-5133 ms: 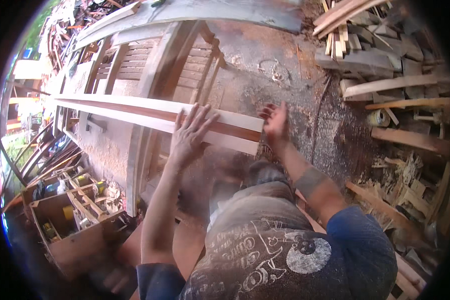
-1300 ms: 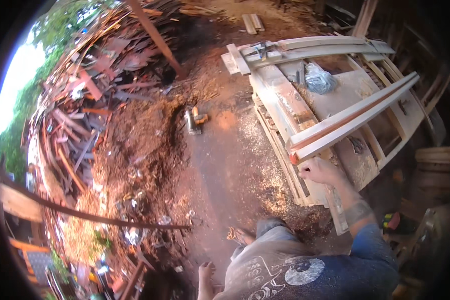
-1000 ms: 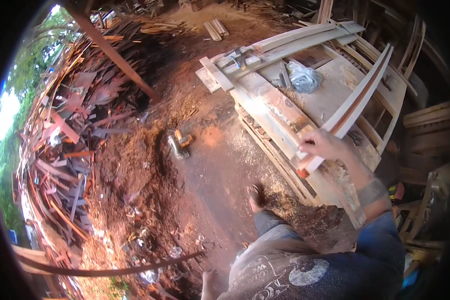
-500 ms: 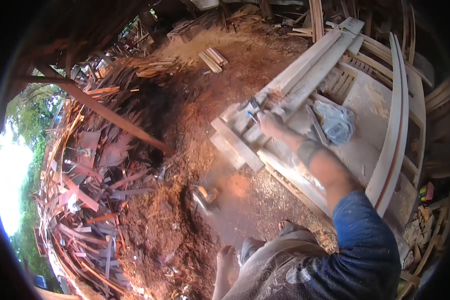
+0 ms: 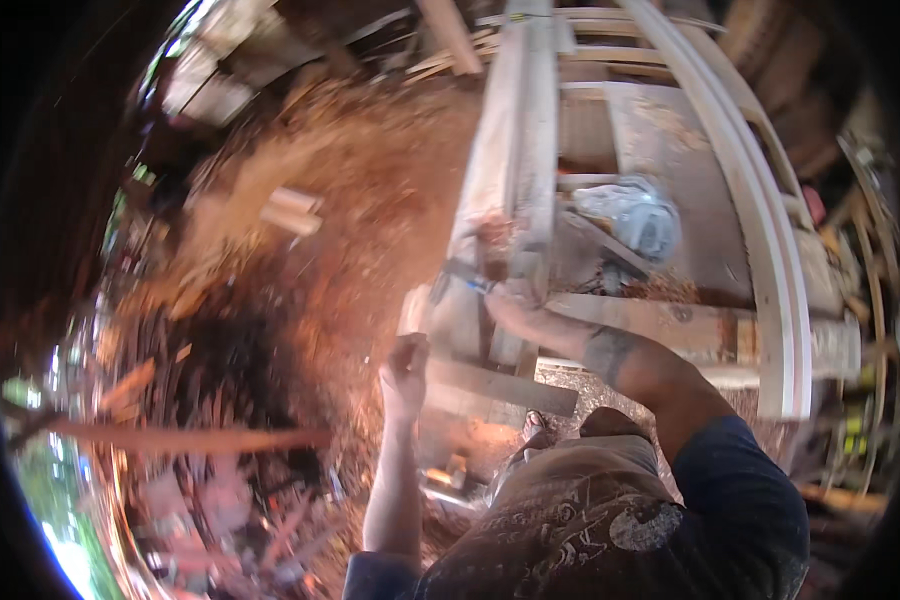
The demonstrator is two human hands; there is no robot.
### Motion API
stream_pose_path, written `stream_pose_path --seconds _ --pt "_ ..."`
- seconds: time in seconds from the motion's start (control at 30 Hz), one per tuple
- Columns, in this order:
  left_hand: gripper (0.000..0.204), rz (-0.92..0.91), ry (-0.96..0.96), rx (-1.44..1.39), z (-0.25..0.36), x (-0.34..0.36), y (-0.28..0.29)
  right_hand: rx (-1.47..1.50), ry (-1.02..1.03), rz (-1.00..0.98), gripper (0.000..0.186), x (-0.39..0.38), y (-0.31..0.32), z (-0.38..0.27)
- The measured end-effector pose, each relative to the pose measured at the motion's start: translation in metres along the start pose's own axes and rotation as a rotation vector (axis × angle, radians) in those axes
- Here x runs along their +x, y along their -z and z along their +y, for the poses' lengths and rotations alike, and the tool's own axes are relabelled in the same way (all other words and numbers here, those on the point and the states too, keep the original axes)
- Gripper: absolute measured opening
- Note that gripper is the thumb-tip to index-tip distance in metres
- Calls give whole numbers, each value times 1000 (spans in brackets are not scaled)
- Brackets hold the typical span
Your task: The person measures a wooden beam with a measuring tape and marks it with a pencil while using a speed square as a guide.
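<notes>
My right hand is closed around a tool with a blue handle and a dark head. The blur hides its exact kind. It lies across the near part of a long pale board, close to a patch of reddish shavings. Left of the boards, my left hand is raised with its fingers curled, and I cannot see what is in them. Just right of that hand, a short plank lies crosswise at the boards' near end.
A clear plastic bag sits on the bench right of the boards. A long curved timber runs along the right. An orange-and-grey power tool lies on the ground. Scrap wood is heaped at left; a reddish pole crosses there.
The view has turned, so the boards now run nearly straight away from me. My left hand has come into view beside them. My right hand still holds the blue-handled tool.
</notes>
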State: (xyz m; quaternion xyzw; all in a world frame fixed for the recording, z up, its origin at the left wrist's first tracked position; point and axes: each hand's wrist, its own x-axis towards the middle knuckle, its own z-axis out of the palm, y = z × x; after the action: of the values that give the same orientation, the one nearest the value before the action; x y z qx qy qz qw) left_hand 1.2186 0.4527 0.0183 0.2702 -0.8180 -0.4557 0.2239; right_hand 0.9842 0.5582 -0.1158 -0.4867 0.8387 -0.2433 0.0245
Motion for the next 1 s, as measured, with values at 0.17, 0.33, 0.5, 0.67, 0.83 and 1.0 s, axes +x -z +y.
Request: stream_pose_path --seconds 0.17,0.33,0.5,0.67,0.83,1.0 --pt "27 -69 -220 487 -63 135 -23 155 -61 128 15 -54 59 -13" --pt "45 -376 -259 296 -113 180 -77 422 -426 177 18 -210 133 -24" --pt "46 -288 -93 400 -148 205 -73 759 -1065 330 25 -372 154 -58" --pt "35 -317 -230 245 -78 210 -90 1248 -1288 721 32 -492 142 -65" --pt "41 -361 -458 103 105 126 -165 1715 -1149 896 33 -571 166 -22" --pt "32 -675 -701 63 248 38 -301 1633 -964 938 34 -636 199 5"
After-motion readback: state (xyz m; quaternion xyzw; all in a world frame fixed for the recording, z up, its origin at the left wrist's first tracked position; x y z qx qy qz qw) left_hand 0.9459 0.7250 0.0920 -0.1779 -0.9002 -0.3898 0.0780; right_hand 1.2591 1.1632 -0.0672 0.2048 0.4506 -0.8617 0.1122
